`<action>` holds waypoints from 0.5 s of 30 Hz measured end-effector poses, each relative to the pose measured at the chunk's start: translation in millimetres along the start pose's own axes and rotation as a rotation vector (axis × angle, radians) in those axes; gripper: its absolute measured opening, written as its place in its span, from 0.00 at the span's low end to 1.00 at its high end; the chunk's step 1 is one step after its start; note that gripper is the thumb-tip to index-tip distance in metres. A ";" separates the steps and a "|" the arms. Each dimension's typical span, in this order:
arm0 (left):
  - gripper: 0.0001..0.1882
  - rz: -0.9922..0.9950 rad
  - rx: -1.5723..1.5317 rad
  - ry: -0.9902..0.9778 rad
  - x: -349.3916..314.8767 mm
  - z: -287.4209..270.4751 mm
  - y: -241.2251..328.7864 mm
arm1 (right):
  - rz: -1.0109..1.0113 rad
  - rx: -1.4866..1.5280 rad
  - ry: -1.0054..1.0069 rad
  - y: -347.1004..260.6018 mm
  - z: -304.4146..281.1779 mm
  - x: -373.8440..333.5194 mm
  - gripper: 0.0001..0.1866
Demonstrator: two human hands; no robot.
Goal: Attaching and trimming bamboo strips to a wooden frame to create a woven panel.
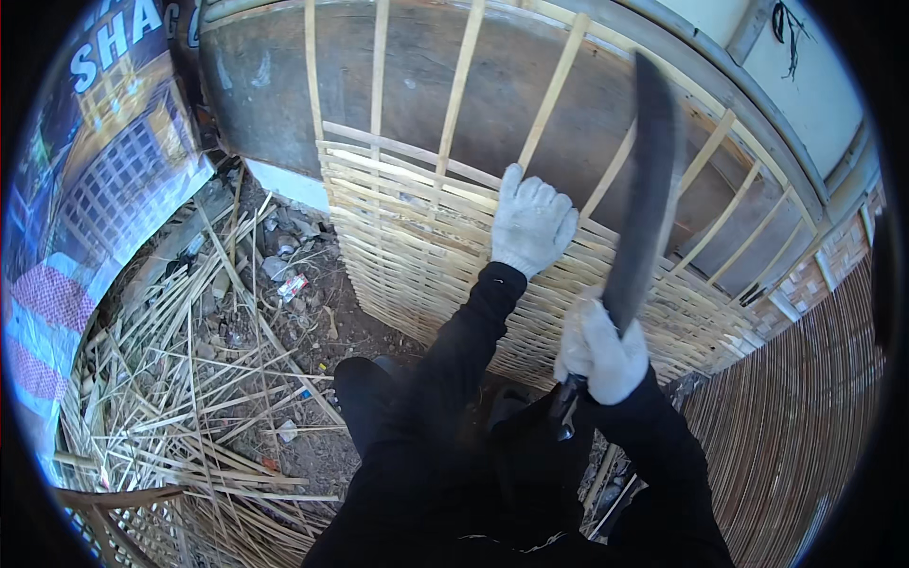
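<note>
My right hand [603, 346], in a white knit glove, is closed around the dark handle of a machete [647, 180]. Its broad, slightly blurred blade points up, in front of the panel's right side. Also in a white glove, my left hand [532, 225] is closed on a bamboo strip at the top of the weave, beside an upright slat [552, 95]; the fingertips are partly hidden. This woven bamboo panel [417, 248] has tightly packed strips below and bare uprights above. Both arms wear black sleeves.
Loose bamboo strips [213, 379] and litter cover the dirt floor at left. A printed banner [123, 180] hangs beyond them. Behind the panel stands a brown board [260, 95]. A slatted mat [786, 407] lies at right, and an open-weave basket [142, 521] sits lower left.
</note>
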State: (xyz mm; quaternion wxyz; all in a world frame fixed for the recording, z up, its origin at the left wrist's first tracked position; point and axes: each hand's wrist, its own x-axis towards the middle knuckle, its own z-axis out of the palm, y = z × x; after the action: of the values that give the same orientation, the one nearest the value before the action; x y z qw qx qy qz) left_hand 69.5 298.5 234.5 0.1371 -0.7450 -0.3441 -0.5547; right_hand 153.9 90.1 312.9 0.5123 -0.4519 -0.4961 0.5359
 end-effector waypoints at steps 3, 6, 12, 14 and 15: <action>0.09 0.003 -0.021 -0.042 2.4 -3.2 -0.8 | 0.542 -0.230 -0.186 -2.0 6.9 47.0 0.14; 0.09 -0.017 0.005 -0.104 1.6 -4.3 -3.5 | 0.383 -0.136 -0.146 1.7 6.1 54.5 0.16; 0.05 0.011 0.044 -0.139 -5.6 -0.4 -5.4 | 0.619 -0.238 -0.088 6.2 16.9 57.0 0.11; 0.06 -0.060 -0.022 -0.277 -7.5 9.1 -5.3 | 0.475 -0.180 -0.065 6.0 23.6 55.4 0.12; 0.06 -0.091 -0.021 -0.211 -8.0 15.8 -4.3 | 0.421 -0.183 0.025 5.1 26.9 53.4 0.12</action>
State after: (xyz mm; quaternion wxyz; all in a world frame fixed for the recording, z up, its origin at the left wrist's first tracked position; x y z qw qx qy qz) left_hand 77.0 308.0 220.9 0.0670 -0.7844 -0.3841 -0.4824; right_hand 123.2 141.6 311.8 0.3519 -0.5966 -0.4311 0.5782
